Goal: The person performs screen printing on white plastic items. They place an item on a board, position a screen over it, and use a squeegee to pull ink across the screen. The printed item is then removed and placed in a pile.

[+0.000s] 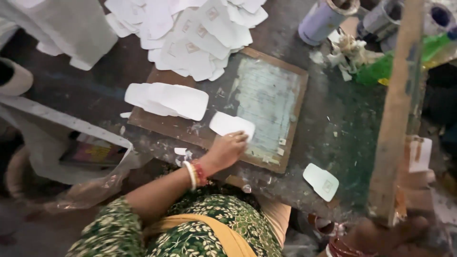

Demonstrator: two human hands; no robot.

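Your left hand (227, 150) reaches forward, palm down, fingertips pressing the small white rounded paper card (231, 124) onto the wooden-framed screen (266, 102); your right hand (381, 235) grips the upright wooden post (397, 109).

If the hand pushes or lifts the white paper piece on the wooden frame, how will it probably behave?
The white piece looks thin and flat, like the stack beside it, so it is probably very light and somewhat bendy. It should slide easily under the left hand, which rests on its edge. Lying flat on the frame, it may be fiddly to lift.
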